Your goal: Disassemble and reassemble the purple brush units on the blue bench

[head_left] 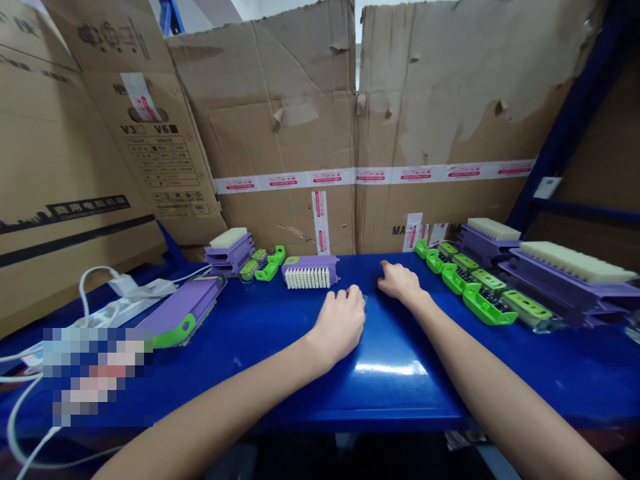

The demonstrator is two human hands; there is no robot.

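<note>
My left hand (pixel 340 321) is over the middle of the blue table, fingers curled; a bit of something clear shows at its right side, too little to name. To its right, my right hand (pixel 399 281) is closed with its thumb side up, and anything inside is hidden. Just beyond my left hand lies a purple block (pixel 311 272) with a green end and a row of white teeth along its front. On the right, a line of bright green holders (pixel 486 303) runs beside clear pieces with lime-green tops (pixel 527 305).
Purple frames with cream toothed pads stand at right (pixel 575 263) and back left (pixel 229 241). A flat purple-green piece (pixel 185 310) lies at left, near a white power strip (pixel 123 307) with cables. Cardboard sheets (pixel 280 120) wall the back; a blue post (pixel 555 113) rises at right.
</note>
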